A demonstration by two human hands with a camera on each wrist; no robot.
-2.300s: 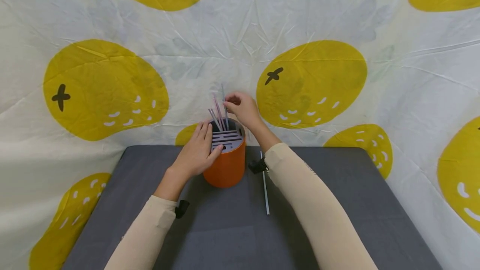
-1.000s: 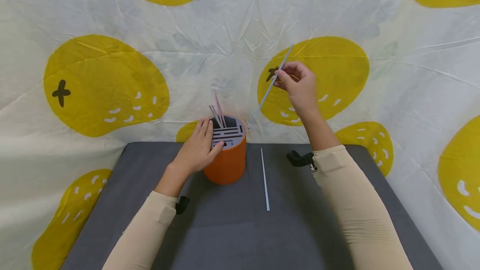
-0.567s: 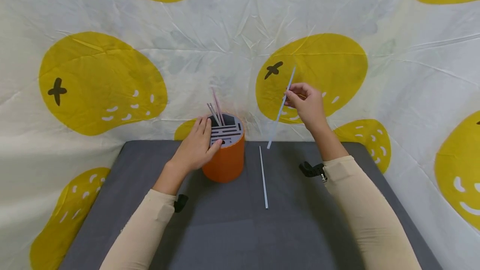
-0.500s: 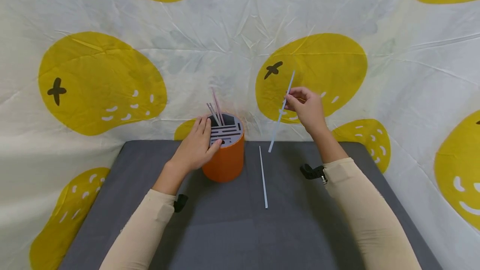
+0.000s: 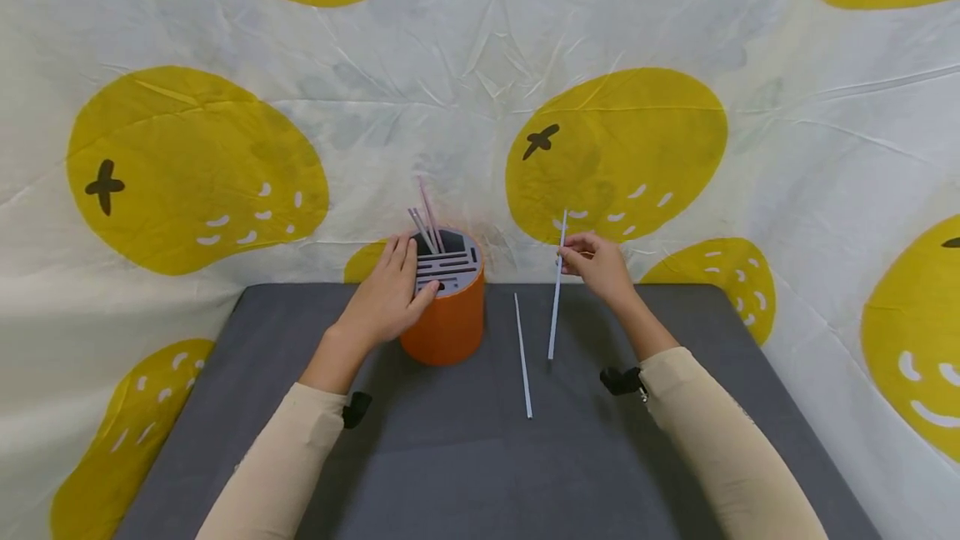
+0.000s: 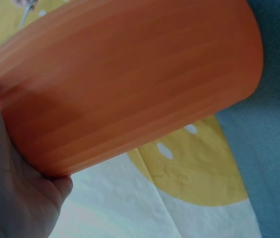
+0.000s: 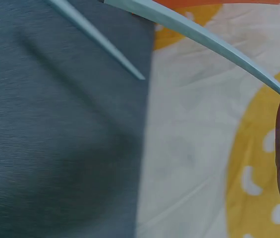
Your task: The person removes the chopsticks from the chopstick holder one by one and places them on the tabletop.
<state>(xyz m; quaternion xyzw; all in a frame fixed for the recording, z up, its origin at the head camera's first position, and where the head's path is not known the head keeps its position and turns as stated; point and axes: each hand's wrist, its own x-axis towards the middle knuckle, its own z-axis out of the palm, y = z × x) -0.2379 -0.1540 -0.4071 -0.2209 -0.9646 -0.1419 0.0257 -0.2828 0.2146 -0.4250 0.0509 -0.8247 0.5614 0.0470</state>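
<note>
In the head view, my left hand (image 5: 382, 294) rests on the top left rim of an orange utensil holder (image 5: 444, 332), fingers straight and thumb spread over its grey slotted top (image 5: 447, 265). The holder stands upright; its orange side (image 6: 130, 84) fills much of the left wrist view. Right of it, my right hand (image 5: 600, 265) pinches a pale blue chopstick (image 5: 556, 302) near its thin upper end. The chopstick hangs nearly upright, thick end down, close over the table. A second pale blue chopstick (image 5: 523, 361) lies between it and the holder.
Several thin sticks, some pinkish (image 5: 428, 211), stand in the holder's rear opening. A dark grey cloth covers the table (image 5: 450, 473). Close behind the table's far edge hangs a white curtain (image 5: 420, 48) with yellow fruit prints.
My right hand has drawn the chopstick out of the holder, swung it up and right, then lowered it toward the table, turning it more upright. My left hand has stayed on the holder.
</note>
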